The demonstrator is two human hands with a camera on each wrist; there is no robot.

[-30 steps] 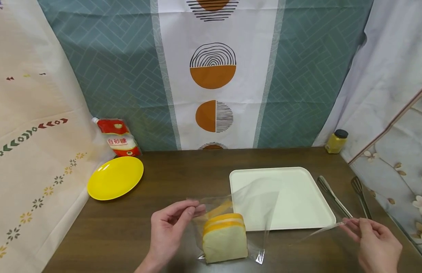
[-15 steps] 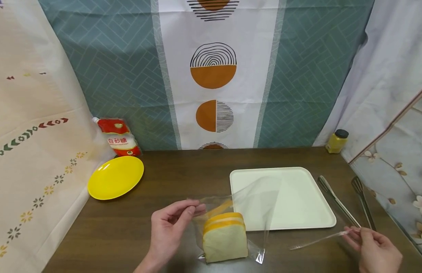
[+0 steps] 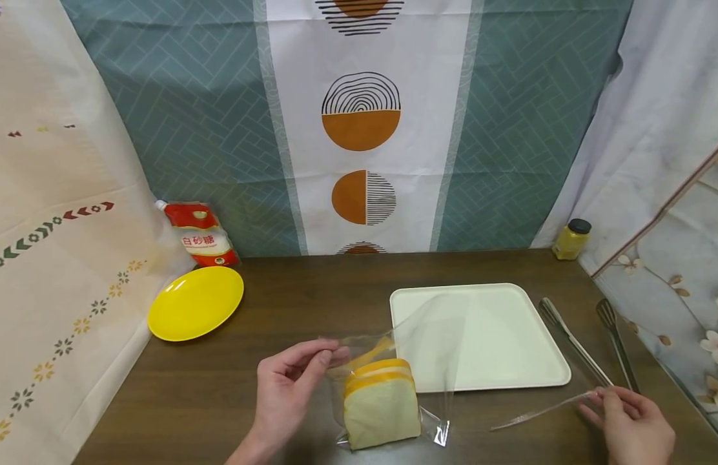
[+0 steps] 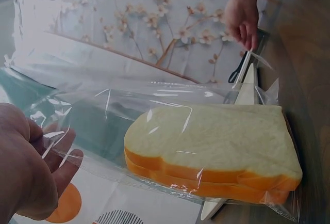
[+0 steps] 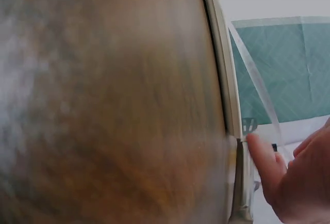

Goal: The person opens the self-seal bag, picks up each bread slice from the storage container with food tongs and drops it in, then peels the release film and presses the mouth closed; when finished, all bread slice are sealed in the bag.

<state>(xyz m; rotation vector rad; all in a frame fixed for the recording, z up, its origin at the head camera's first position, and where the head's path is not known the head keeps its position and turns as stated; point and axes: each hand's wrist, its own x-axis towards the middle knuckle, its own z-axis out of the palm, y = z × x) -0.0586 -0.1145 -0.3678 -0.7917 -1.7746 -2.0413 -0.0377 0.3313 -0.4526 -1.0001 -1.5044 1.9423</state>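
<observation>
Two slices of bread [image 3: 382, 413] stand inside a clear plastic bag [image 3: 441, 431] at the front of the table. With thumb and fingers my left hand [image 3: 292, 384] pinches the upper left edge of the bag; the left wrist view shows that hand [image 4: 31, 167] and the bread [image 4: 206, 141] behind shiny film. Off to the right, my right hand [image 3: 635, 423] pinches one end of a thin clear plastic strip [image 3: 539, 414], whose other end hangs free toward the bag. In the right wrist view the strip [image 5: 255, 74] runs up from the hand [image 5: 299, 177].
Behind the bag lies a white tray [image 3: 498, 342]. Metal tongs [image 3: 574, 339] and a slotted utensil [image 3: 616, 339] lie close to my right hand. A yellow plate [image 3: 196, 303], a sugar bag [image 3: 202, 236] and a yellow jar [image 3: 571, 240] stand farther back.
My right hand has lowered a little with the plastic strip, then shifted slightly left. The bag's top has sagged slightly left, while my left hand keeps its grip in place.
</observation>
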